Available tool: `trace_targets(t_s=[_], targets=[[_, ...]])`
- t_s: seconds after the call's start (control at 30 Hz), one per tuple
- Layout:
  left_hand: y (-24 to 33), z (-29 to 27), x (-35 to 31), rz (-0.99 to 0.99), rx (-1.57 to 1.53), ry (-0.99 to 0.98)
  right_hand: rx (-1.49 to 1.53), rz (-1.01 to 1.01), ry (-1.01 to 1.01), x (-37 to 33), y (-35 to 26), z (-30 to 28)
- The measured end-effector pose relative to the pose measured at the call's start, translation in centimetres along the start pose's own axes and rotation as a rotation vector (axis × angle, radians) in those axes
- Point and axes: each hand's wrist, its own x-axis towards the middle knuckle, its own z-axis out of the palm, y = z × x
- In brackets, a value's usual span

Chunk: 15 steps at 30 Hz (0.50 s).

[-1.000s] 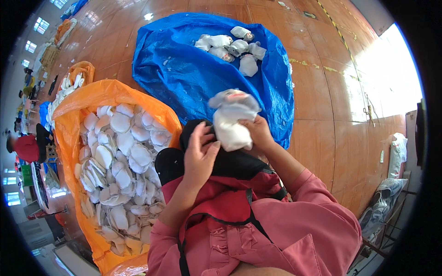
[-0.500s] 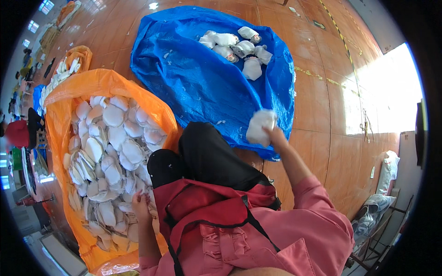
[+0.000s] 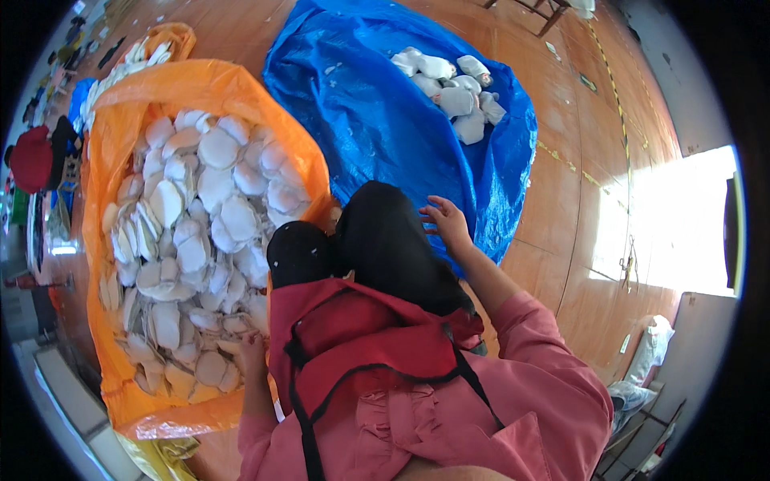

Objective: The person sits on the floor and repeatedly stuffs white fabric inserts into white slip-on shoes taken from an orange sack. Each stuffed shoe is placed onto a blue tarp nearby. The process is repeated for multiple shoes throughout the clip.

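My right hand (image 3: pixel 447 223) hangs over the near part of a blue plastic sack (image 3: pixel 385 136), fingers spread and nothing in them. Several white wrapped bundles (image 3: pixel 469 126) lie in a heap in the sack's far right part. To my left, a large orange sack (image 3: pixel 107 200) lies wide open, full of pale oval fabric pads (image 3: pixel 215 188), some stacked on edge. My left hand (image 3: pixel 252 351) is down at the near right side of those pads, seemingly touching them. Its fingers are small and partly lost against the pads, so their grip is unclear.
My black-clad knees (image 3: pixel 381 232) and red apron (image 3: pixel 377 353) are between the sacks and me. Another orange sack with white pieces (image 3: pixel 160 50) lies behind on the left. A wooden stool (image 3: pixel 553 12) stands far off. Clear plastic wrapping (image 3: pixel 630 397) sits at the right wall.
The white bundle in my right hand has been let go and now appears among the heap on the blue sack. That hand has drawn back left. The view has shifted.
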Motion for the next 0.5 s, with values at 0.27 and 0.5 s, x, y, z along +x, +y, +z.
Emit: trace_targets(t_s=[0.27,0.5], targets=[[-4.8,-2.3,2.4,-0.112,-0.023,0.151,0.028,-0.378,0.073,-6.4,-4.2,2.8],[-7.2,-0.8,3.8,0.002,0.502,0.271,-0.288,-0.705,-0.044,-9.3,-4.6,7.3]])
